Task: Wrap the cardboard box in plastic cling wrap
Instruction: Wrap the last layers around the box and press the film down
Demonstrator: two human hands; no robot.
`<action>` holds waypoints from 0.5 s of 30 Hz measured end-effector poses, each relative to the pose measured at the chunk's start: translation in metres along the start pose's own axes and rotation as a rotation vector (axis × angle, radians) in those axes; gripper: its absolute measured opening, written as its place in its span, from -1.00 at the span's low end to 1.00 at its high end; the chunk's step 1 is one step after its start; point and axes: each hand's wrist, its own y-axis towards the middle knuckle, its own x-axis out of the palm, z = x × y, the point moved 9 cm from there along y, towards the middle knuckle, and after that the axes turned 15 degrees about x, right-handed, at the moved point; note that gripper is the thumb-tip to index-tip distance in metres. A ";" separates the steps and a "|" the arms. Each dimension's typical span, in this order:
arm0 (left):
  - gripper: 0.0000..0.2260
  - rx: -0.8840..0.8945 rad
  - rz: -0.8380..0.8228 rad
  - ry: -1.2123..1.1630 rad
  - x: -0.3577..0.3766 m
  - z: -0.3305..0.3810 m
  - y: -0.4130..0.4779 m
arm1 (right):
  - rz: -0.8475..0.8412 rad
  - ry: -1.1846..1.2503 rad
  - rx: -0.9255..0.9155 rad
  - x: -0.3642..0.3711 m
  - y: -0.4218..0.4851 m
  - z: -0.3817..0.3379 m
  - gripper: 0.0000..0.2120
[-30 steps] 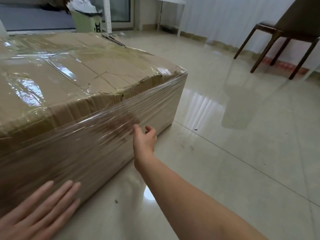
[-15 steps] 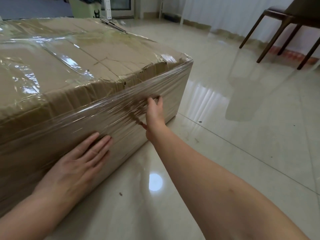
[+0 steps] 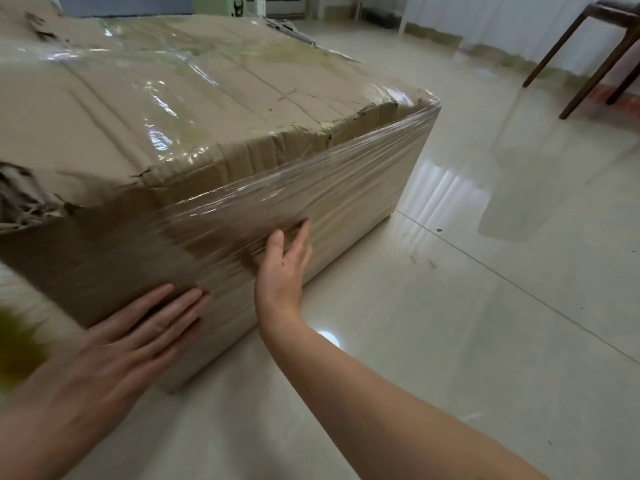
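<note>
1. As the view takes in the scene from the person's own position, the left hand [image 3: 138, 337] lies nearest, palm flat and fingers spread apart against the near side of the cardboard box [image 3: 214, 109]; it clamps nothing.
2. Just beyond it, the right hand [image 3: 285, 263] presses the same side, fingers extended and close together, thumb raised, likewise gripping nothing. Both hands appear to be smoothing film onto the card.
3. The box rests directly on the pale tiled floor [image 3: 485, 323], occupying the left and centre of the view. Its near left corner is torn, with frayed card exposed.
4. The cling wrap [image 3: 346, 168] covers the near side in a tight, wrinkled band that turns round the far right corner. Glossy film or tape also shows across the top face.
5. Judgement on progress: the wrapping looks well advanced, at a pressing-down stage. The torn left corner looks bare, though this cannot be confirmed. The far faces are hidden. No roll of film is in view.
6. Farther off stand a wooden chair [image 3: 588, 46] at right and a green bin [image 3: 221, 3] at the top edge.
7. Markings: a small dark mark on the bin is illegible. No brand or label is readable on the box.
</note>
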 end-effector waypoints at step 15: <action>-0.39 -0.194 0.143 0.140 -0.053 -0.007 -0.116 | -0.153 -0.062 0.155 0.051 -0.083 0.046 -0.41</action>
